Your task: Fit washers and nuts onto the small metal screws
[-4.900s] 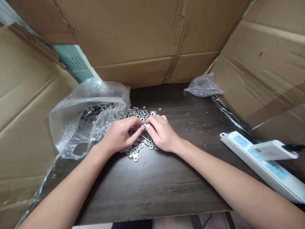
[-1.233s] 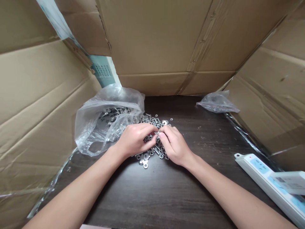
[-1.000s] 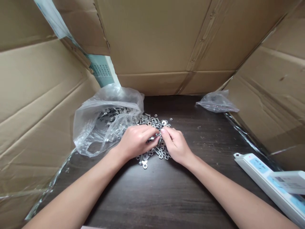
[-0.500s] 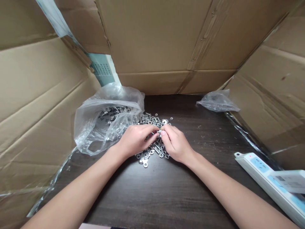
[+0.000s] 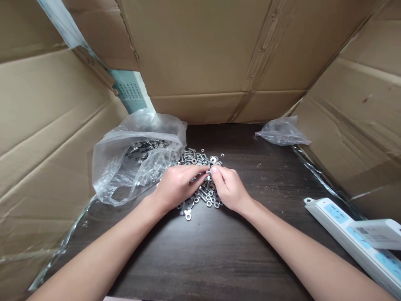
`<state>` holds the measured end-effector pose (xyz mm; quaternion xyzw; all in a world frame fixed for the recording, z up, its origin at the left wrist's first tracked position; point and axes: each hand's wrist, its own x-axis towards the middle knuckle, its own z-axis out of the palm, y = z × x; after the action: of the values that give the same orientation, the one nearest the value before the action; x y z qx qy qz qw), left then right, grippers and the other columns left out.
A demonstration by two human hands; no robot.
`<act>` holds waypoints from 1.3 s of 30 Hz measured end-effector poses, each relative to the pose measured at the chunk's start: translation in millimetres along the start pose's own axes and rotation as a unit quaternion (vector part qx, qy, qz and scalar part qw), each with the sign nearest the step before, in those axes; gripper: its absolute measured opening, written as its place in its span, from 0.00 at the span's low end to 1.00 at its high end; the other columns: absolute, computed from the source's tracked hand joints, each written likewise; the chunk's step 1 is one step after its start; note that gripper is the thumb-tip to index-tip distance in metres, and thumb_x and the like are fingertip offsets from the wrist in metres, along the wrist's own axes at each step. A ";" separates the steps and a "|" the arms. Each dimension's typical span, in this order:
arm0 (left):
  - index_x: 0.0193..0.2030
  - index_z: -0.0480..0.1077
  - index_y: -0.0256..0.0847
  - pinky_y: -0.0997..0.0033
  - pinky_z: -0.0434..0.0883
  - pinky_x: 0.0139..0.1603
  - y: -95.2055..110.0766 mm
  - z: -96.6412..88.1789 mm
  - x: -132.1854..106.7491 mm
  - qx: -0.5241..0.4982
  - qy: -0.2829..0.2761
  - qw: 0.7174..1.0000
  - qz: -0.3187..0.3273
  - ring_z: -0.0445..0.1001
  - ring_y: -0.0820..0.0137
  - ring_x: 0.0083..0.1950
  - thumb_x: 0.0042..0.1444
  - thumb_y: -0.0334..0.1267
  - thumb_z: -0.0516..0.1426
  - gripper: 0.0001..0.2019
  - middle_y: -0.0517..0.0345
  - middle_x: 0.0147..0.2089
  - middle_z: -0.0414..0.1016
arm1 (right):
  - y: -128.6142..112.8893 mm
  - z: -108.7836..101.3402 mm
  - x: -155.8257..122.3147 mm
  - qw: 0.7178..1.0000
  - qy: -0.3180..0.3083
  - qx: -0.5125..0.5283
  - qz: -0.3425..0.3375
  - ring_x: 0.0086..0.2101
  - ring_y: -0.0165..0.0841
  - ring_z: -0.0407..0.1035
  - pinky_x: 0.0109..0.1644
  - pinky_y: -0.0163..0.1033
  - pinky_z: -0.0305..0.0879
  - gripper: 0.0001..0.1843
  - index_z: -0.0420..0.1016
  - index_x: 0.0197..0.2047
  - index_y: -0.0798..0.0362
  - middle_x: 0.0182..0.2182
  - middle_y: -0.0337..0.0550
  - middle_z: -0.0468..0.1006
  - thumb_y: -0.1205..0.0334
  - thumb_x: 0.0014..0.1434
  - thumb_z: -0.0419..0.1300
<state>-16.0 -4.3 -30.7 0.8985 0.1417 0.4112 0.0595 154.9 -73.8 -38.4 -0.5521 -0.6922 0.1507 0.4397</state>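
Observation:
Above a heap of loose nuts, bolts and washers (image 5: 203, 195), both hands meet fingertip to fingertip. My left hand (image 5: 176, 184) pinches a small bolt (image 5: 208, 172) from the left side. From the right, my right hand (image 5: 230, 187) grips the same piece between thumb and curled forefinger. Fingers cover most of it, so whether a nut sits on its thread I cannot tell. Part of the heap lies hidden under both hands. Nearest my left hand is an opened clear plastic bag (image 5: 109, 167) with more metal fasteners inside.
The dark wooden table (image 5: 188, 259) is walled by cardboard (image 5: 200, 50) at the back and sides. A crumpled clear bag (image 5: 283, 131) lies at the back right. A white power strip (image 5: 341, 234) with a white plug-in adapter (image 5: 380, 234) runs along the right.
The view has shifted slightly, moving everything a little left in the picture. My hands stay together over the heap, with the fingertips slightly turned around the bolt.

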 end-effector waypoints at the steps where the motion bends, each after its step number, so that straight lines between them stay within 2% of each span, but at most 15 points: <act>1: 0.46 0.75 0.35 0.72 0.79 0.38 0.2 -0.2 0.2 0.000 0.003 1.000 0.002 0.82 0.70 0.37 0.65 0.32 0.58 0.06 0.55 0.41 0.83 | -0.4 -0.4 -0.1 1.000 -0.001 0.009 0.004 0.22 0.30 0.55 0.30 0.38 0.50 0.21 0.53 0.25 0.50 0.19 0.36 0.60 0.58 0.71 0.43; 4: 0.45 0.75 0.36 0.73 0.79 0.37 -0.2 -1.7 0.5 -0.006 0.002 1.000 -0.004 0.82 0.71 0.37 0.65 0.34 0.59 0.05 0.56 0.40 0.83 | -2.0 -2.1 -1.0 0.999 0.001 0.025 0.021 0.25 0.31 0.58 0.32 0.38 0.53 0.21 0.56 0.26 0.50 0.22 0.38 0.63 0.57 0.72 0.43; 7: 0.45 0.75 0.36 0.73 0.79 0.38 -1.3 -4.0 0.9 -0.008 -0.001 1.000 -0.013 0.82 0.70 0.37 0.65 0.34 0.59 0.06 0.56 0.41 0.83 | -3.5 -4.3 -2.0 0.999 -0.001 0.044 0.029 0.30 0.33 0.63 0.36 0.38 0.57 0.15 0.63 0.32 0.52 0.28 0.40 0.68 0.59 0.70 0.46; 10: 0.45 0.75 0.35 0.72 0.79 0.38 -2.1 -4.8 1.0 -0.008 -0.003 1.000 -0.016 0.82 0.69 0.38 0.66 0.34 0.58 0.06 0.55 0.41 0.83 | -3.5 -5.1 -2.2 0.998 -0.008 0.054 0.024 0.33 0.33 0.65 0.39 0.39 0.59 0.10 0.66 0.37 0.52 0.31 0.41 0.70 0.60 0.69 0.48; 16: 0.45 0.76 0.35 0.72 0.79 0.39 -2.3 -1.7 -0.7 -0.008 -0.001 1.000 -0.004 0.83 0.70 0.37 0.65 0.34 0.59 0.06 0.55 0.42 0.83 | -1.2 -2.7 -0.9 0.999 -0.014 0.050 0.007 0.27 0.30 0.59 0.35 0.38 0.54 0.16 0.58 0.29 0.51 0.25 0.37 0.64 0.60 0.70 0.46; 19: 0.45 0.76 0.35 0.73 0.79 0.39 -2.8 -2.2 -0.7 -0.013 -0.005 1.000 -0.008 0.82 0.70 0.38 0.65 0.34 0.59 0.06 0.56 0.41 0.83 | -1.3 -2.6 -1.5 0.998 -0.013 0.053 0.009 0.27 0.30 0.59 0.34 0.38 0.54 0.17 0.56 0.28 0.51 0.24 0.37 0.63 0.60 0.71 0.45; 23: 0.46 0.75 0.34 0.73 0.79 0.39 -4.3 -4.4 0.4 -0.018 0.001 1.000 -0.013 0.82 0.70 0.39 0.65 0.33 0.59 0.06 0.55 0.42 0.83 | -1.7 -3.8 -2.7 0.998 -0.014 0.055 0.017 0.32 0.32 0.63 0.38 0.38 0.57 0.12 0.65 0.36 0.52 0.30 0.39 0.69 0.61 0.70 0.47; 26: 0.45 0.75 0.34 0.74 0.79 0.38 -4.7 -5.2 0.8 -0.017 0.006 1.000 -0.012 0.82 0.70 0.38 0.65 0.34 0.59 0.06 0.54 0.42 0.83 | -1.9 -3.8 -2.7 0.999 -0.008 0.051 0.010 0.34 0.33 0.66 0.41 0.38 0.59 0.07 0.68 0.41 0.52 0.34 0.41 0.72 0.62 0.69 0.50; 29: 0.46 0.75 0.34 0.74 0.79 0.39 -4.1 -5.3 0.7 -0.025 0.002 1.000 -0.008 0.82 0.71 0.39 0.65 0.33 0.58 0.06 0.54 0.43 0.83 | -2.4 -3.3 -2.7 0.999 -0.007 0.049 -0.006 0.34 0.32 0.65 0.40 0.38 0.59 0.08 0.67 0.39 0.53 0.34 0.41 0.71 0.62 0.69 0.49; 33: 0.47 0.75 0.35 0.75 0.78 0.40 -3.1 -5.4 0.1 -0.042 -0.010 0.999 -0.010 0.82 0.71 0.39 0.65 0.32 0.58 0.06 0.55 0.43 0.82 | -2.8 -3.3 -3.3 0.999 -0.015 0.045 -0.022 0.28 0.30 0.61 0.35 0.37 0.56 0.14 0.61 0.31 0.52 0.27 0.38 0.65 0.62 0.70 0.47; 39: 0.47 0.75 0.35 0.75 0.77 0.38 -1.7 -4.0 -0.3 -0.037 -0.021 0.999 -0.014 0.82 0.71 0.38 0.65 0.33 0.59 0.06 0.55 0.42 0.82 | -1.8 -3.4 -2.1 0.998 -0.021 0.055 -0.004 0.23 0.28 0.55 0.31 0.37 0.51 0.19 0.54 0.26 0.51 0.21 0.35 0.59 0.60 0.71 0.47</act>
<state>-19.6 -2.8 -28.6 0.9022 0.1376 0.3961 0.1012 156.4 -77.2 -36.1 -0.5209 -0.6943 0.1981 0.4553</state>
